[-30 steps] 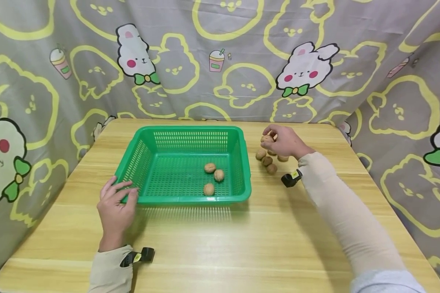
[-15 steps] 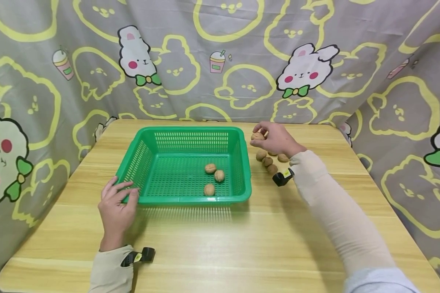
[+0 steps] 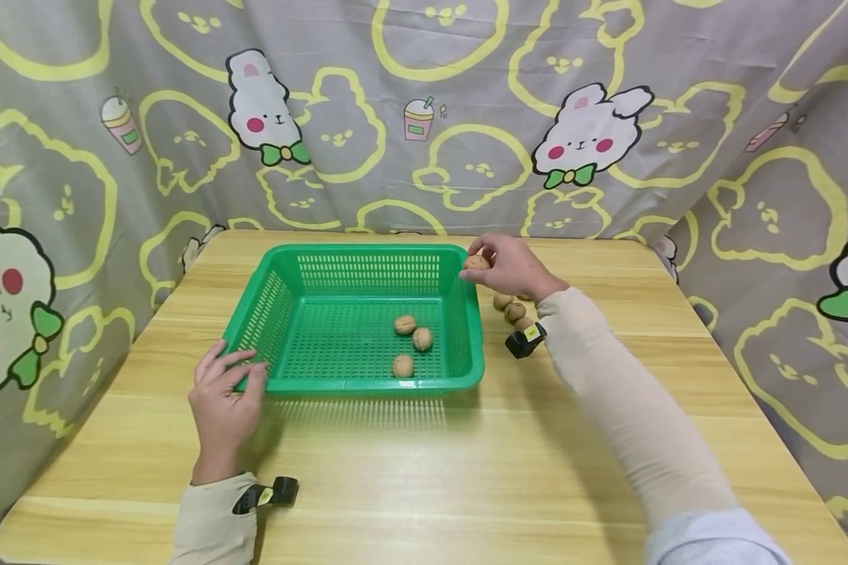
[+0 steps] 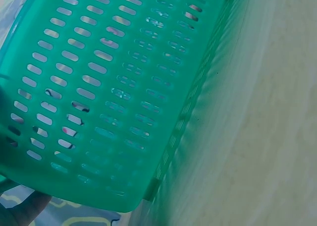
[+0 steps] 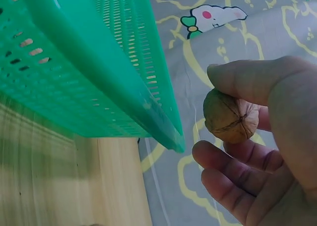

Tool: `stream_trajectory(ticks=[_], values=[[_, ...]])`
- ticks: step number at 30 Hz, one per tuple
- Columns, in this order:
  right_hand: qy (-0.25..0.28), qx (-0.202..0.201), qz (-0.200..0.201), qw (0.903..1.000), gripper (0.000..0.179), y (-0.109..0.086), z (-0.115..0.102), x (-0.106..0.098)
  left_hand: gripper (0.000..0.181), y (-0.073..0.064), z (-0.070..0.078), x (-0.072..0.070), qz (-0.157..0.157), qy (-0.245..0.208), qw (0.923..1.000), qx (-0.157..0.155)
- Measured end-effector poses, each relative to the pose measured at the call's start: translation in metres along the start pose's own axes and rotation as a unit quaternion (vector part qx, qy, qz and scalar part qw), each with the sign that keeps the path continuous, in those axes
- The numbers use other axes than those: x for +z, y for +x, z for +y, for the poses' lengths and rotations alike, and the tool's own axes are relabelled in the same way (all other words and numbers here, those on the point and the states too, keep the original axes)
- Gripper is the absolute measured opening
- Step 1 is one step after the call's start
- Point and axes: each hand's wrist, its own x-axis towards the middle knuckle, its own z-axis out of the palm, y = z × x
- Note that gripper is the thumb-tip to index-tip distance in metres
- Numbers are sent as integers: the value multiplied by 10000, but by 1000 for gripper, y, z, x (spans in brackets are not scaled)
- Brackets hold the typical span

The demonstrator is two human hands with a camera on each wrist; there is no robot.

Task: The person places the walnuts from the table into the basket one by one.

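Observation:
My right hand [image 3: 514,267] pinches a walnut [image 5: 231,117] between thumb and fingertips, raised at the back right corner of the green plastic basket [image 3: 367,385]. In the right wrist view the walnut's seamed end shows, a little apart from the basket rim. My left hand [image 3: 226,408] holds the basket at its front left corner, fingers at the left rim and thumb by the front rim. One of its fingers [image 4: 29,208] shows beside the wall in the left wrist view. Inside the basket lie three walnuts [image 3: 422,339], towards the right.
Several more walnuts [image 3: 514,312] lie on the wooden table [image 3: 396,486] right of the basket, partly hidden under my right hand and wrist camera [image 3: 526,340]. A grey patterned curtain [image 3: 353,188] hangs behind the table's back edge and along both sides.
My right hand has carried the walnut leftward from above the loose walnuts to the basket's right rim. The left hand and the basket have stayed in place.

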Motion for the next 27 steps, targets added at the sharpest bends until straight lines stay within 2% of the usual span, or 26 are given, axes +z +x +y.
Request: stream_trajectory(ticks=[5,9,14,27], values=[[134,-27,-76,9999,34,5,-3,7,25,-1,-2,0,-97,73,9999,-15],[70,-110,-120,9998,36,10,-6,12,24,-1,-3,0,-47,27,10000,-3],[265,-189,-201,9993,35,14,-13,16,22,0,-2,1,12,-50,10000,24],[820,22,-421,9957,35,30,-23,30,23,-1,-2,0,-52,-29,10000,-25]])
